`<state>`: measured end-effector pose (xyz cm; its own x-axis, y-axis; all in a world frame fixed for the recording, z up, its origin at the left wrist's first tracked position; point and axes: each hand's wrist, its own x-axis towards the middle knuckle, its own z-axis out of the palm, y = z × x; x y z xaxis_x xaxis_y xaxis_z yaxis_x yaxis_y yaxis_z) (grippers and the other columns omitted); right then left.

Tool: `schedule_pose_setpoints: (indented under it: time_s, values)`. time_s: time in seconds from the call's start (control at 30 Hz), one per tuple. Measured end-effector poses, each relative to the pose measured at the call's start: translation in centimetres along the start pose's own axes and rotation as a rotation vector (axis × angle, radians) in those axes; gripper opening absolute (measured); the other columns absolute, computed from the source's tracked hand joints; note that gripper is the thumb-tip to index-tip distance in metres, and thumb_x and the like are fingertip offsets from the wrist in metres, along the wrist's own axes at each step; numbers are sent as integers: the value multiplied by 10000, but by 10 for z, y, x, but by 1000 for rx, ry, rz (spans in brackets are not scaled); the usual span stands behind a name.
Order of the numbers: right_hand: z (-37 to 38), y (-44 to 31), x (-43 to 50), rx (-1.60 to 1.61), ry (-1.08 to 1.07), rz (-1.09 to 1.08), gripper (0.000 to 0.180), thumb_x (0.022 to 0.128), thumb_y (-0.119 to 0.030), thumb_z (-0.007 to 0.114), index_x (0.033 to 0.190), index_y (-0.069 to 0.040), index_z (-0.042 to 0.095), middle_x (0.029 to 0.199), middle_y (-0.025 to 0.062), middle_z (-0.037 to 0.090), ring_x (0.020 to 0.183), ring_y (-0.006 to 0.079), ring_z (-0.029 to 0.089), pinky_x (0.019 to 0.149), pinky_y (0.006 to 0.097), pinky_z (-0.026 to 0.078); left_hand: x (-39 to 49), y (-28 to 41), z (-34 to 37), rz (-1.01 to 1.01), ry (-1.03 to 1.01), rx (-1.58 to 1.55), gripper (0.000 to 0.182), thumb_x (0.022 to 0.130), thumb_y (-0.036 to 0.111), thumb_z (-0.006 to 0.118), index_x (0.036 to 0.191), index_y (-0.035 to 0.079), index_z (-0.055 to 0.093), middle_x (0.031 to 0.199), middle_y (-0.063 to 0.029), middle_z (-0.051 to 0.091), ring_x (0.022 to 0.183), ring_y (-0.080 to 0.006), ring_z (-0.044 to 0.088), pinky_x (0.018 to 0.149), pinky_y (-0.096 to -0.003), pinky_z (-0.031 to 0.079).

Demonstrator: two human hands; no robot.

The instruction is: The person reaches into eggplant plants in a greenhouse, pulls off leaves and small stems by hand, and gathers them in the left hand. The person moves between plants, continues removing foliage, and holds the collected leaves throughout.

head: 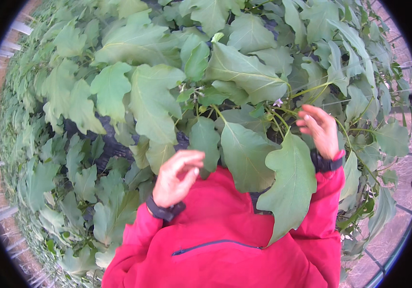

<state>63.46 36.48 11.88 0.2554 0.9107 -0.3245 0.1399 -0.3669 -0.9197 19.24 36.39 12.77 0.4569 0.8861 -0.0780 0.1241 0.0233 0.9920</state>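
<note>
Tall eggplant plants with broad lobed leaves spread before me and partly over my red jacket. My left hand is raised above the jacket's side, fingers loosely curved and apart, with nothing seen in it. Beside the stems at the right is my right hand, its fingers bent and slightly spread, holding nothing that I can see. A pale purple flower shows just left of that hand. One large leaf hangs down between my right forearm and my chest.
Dense foliage fills the left and the far side. Dark plastic sheeting shows between the leaves. Thin strings cross the plants at the upper right. A greenhouse-like frame curves along the right rim, with pale bars at the left.
</note>
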Motion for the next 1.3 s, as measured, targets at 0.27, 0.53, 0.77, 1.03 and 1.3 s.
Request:
schedule_pose_setpoints:
  time_s: [0.27, 0.53, 0.77, 1.03, 1.3]
  values:
    - [38, 94, -169, -11, -13, 116, 247, 1007, -183, 682, 1153, 13, 715, 1064, 70, 764, 912, 150, 717, 793, 298, 576, 83, -6, -74, 9, 229, 229, 720, 961, -85, 578, 1626, 67, 349, 1632, -158, 416, 1409, -309, 553, 1016, -391, 573]
    - [250, 43, -175, 46, -251, 236, 187, 1026, -116, 710, 1142, 30, 720, 804, 37, 708, 684, 79, 637, 622, 273, 530, 84, -35, -138, -64, 199, 110, 878, 984, -26, 616, 1721, 146, 171, 1737, -261, 200, 1487, -386, 459, 1061, -414, 527]
    - [368, -8, -17, -80, 238, -55, 278, 1040, 2, 577, 1288, 91, 666, 1033, 135, 769, 869, 168, 748, 772, 293, 611, 95, -50, -185, 73, 31, 34, 825, 1008, 9, 603, 1712, 128, 190, 1727, -149, 258, 1499, -373, 446, 1051, -406, 559]
    - [391, -36, 46, -107, 247, 154, 285, 1017, -23, 660, 1279, 87, 671, 1070, 161, 764, 882, 200, 767, 790, 327, 623, 96, -60, -207, 91, -44, -1, 816, 971, -60, 562, 1696, 140, 247, 1709, -189, 261, 1492, -401, 449, 1081, -426, 547]
    - [386, -131, 63, -1336, 144, -915, 159, 844, -75, 775, 1003, -68, 763, 1138, 132, 726, 1124, 331, 684, 1015, 428, 537, 112, -63, -207, 148, -10, -3, 776, 971, -47, 543, 1682, 119, 280, 1690, -186, 312, 1451, -366, 513, 1040, -400, 561]
